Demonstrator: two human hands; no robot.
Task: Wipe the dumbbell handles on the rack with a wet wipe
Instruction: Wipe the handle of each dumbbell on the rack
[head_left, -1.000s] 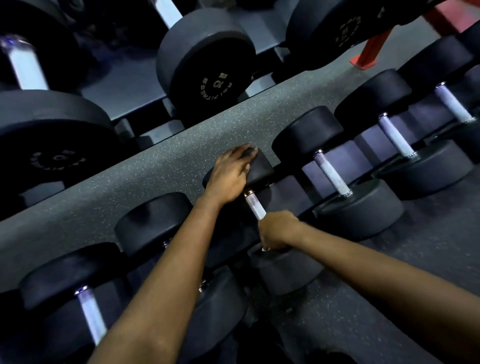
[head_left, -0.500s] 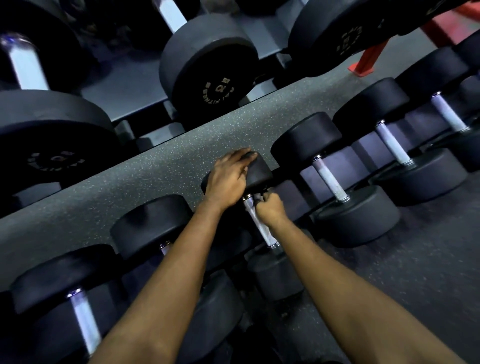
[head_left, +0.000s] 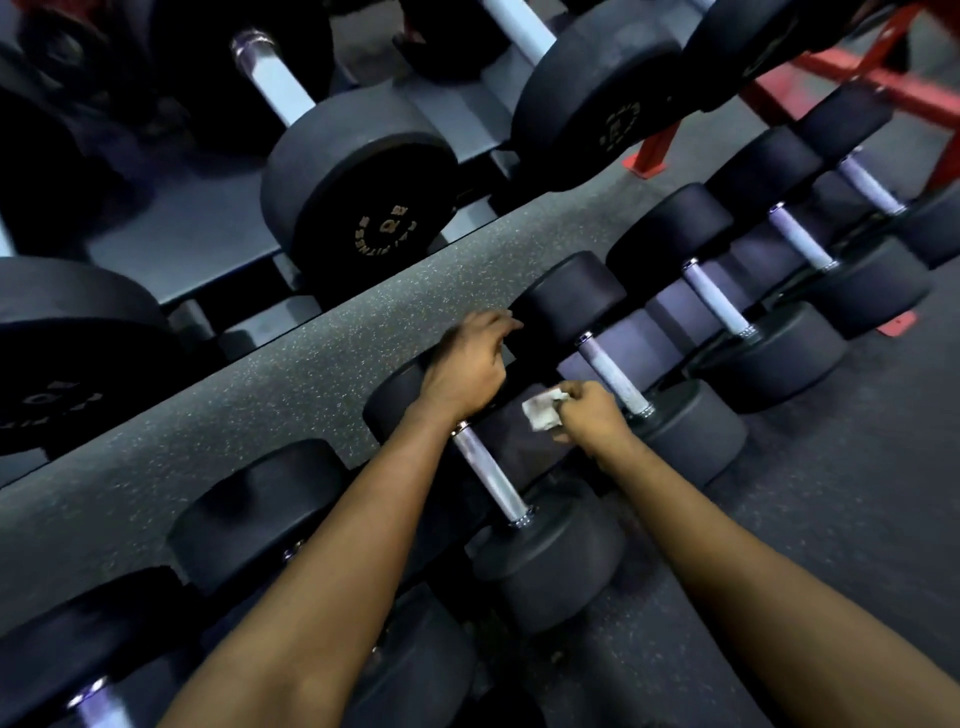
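Low row: 7 small dumbbells (head_left: 779, 353) in view, side by side L to R. Upper shelf (head_left: 171, 244): 4 big dumbbells (head_left: 358, 197), some cut off by the frame. One wet wipe, two hands.

Left hand (head_left: 465, 364) rests on the far head (head_left: 389, 400) of the 3rd small one from the left. Its fingers (head_left: 493, 325) lie loosely over the rubber, gripping nothing; tips blurred.

Right hand (head_left: 592, 415): fingers (head_left: 576, 395) curled tight round the wet wipe (head_left: 543, 410). It's white and crumpled, poking out the left side of the fist.

The wipe is off the metal, in the gap btw that dumbbell's handle (head_left: 488, 475) and the next handle (head_left: 613, 374) to the right, level w/ the first one's far end.

Handle's long axis runs diagonal, far-left to near-right. Far end sits under the left wrist, near end runs into the near head (head_left: 550, 551). Low-row handles that show all lie roughly parallel.
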